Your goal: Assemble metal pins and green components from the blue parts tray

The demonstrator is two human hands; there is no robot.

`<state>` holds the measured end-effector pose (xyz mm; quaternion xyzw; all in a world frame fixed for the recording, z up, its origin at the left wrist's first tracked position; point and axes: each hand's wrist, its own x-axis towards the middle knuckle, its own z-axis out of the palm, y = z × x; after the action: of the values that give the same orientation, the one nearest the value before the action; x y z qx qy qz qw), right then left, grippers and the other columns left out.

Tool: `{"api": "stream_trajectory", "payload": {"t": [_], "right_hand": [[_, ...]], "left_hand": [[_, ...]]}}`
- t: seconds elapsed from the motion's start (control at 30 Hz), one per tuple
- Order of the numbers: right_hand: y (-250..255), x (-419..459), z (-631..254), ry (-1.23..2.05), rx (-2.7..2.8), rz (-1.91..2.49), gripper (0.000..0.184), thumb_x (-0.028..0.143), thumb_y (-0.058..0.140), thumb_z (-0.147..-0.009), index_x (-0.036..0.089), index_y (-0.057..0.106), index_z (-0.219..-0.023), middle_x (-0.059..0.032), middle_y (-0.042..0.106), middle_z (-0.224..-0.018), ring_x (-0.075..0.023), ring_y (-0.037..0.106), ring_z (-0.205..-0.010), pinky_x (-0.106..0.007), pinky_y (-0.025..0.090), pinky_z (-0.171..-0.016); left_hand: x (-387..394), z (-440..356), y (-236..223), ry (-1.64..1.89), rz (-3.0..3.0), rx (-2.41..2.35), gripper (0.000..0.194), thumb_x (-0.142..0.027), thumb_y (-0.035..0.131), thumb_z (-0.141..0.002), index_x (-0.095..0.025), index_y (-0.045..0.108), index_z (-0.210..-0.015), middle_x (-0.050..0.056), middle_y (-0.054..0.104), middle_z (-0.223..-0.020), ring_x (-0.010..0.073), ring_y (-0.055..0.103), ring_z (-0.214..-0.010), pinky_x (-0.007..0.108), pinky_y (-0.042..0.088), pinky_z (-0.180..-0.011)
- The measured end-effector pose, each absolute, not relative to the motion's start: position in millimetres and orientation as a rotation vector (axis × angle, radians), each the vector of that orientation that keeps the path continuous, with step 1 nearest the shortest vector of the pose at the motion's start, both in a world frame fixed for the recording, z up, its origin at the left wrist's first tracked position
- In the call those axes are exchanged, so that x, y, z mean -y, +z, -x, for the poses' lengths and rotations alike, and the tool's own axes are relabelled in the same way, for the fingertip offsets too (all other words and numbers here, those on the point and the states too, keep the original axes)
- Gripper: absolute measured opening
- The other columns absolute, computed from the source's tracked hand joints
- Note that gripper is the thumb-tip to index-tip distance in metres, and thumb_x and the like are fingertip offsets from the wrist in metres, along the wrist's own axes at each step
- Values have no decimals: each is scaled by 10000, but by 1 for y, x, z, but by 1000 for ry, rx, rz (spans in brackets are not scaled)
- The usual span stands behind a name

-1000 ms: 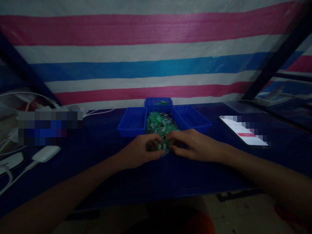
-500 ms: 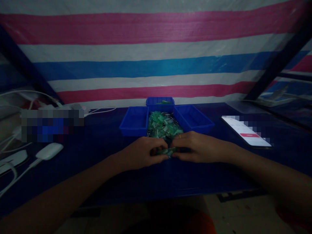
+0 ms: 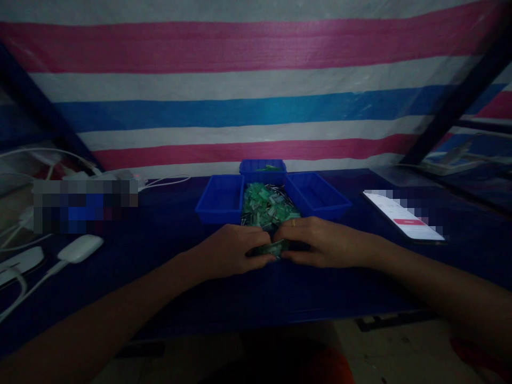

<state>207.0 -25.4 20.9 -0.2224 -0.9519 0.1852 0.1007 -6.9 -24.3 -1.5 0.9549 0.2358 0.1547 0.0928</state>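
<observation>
My left hand [image 3: 236, 249] and my right hand [image 3: 314, 241] meet over the near part of the table, fingertips almost touching. Between them is a small shiny green piece [image 3: 275, 247], pinched from both sides by thumbs and fingers; its exact kind is too dark to make out. Just beyond the fingers lies a pile of small green see-through pieces [image 3: 266, 202] mixed with thin metal bits. A blue bin [image 3: 221, 215] stands left of the pile, another blue bin [image 3: 336, 207] right of it, and a third blue bin [image 3: 262, 165] behind, with some green pieces inside.
A phone [image 3: 404, 216] with a lit screen lies on the dark blue table [image 3: 224, 304] at the right. White cables and a white charger [image 3: 81, 249] occupy the left side. Behind the table hangs a striped plastic sheet [image 3: 256, 112], between dark posts.
Both hands stay in nearly the same place. The fingers of my right hand have shifted slightly left, closer to my left hand, and the green piece between them has turned a little.
</observation>
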Motion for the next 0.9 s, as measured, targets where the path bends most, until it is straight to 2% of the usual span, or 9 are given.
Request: {"api": "stream_trajectory", "payload": {"t": [0.17,0.5,0.7,0.9], "right_hand": [[21,25,-207,538,2831,627,73,165,491,-810,145,540,-859,-22,542,-797,-118,500,-751,-250,397,-682],[21,26,-209,442,2878,614,107,176,462,-832,137,559,-856,-30,544,-777,-118,501,-728,-253,398,-662],[24,29,-209,423,2896,633,89,160,478,-814,129,557,-840,-30,545,-762,-115,498,-698,-247,393,-636],[23,27,-209,414,2903,628,86,152,474,-810,128,554,-832,-28,539,-751,-114,495,-690,-244,391,-632]], "left_hand": [[25,7,-1,484,-2902,-658,188,-304,459,-852,-151,540,-782,-12,537,-694,89,517,-636,191,366,-565],[25,8,-4,568,-2991,-653,202,-320,461,-855,-158,562,-788,-11,557,-687,91,526,-631,196,368,-557],[24,10,-3,451,-2973,-648,205,-362,511,-815,-169,561,-866,-4,576,-751,107,545,-681,204,385,-583],[23,9,-5,415,-2942,-690,130,-271,489,-833,-169,553,-881,-2,584,-768,111,562,-707,209,394,-613]]}}
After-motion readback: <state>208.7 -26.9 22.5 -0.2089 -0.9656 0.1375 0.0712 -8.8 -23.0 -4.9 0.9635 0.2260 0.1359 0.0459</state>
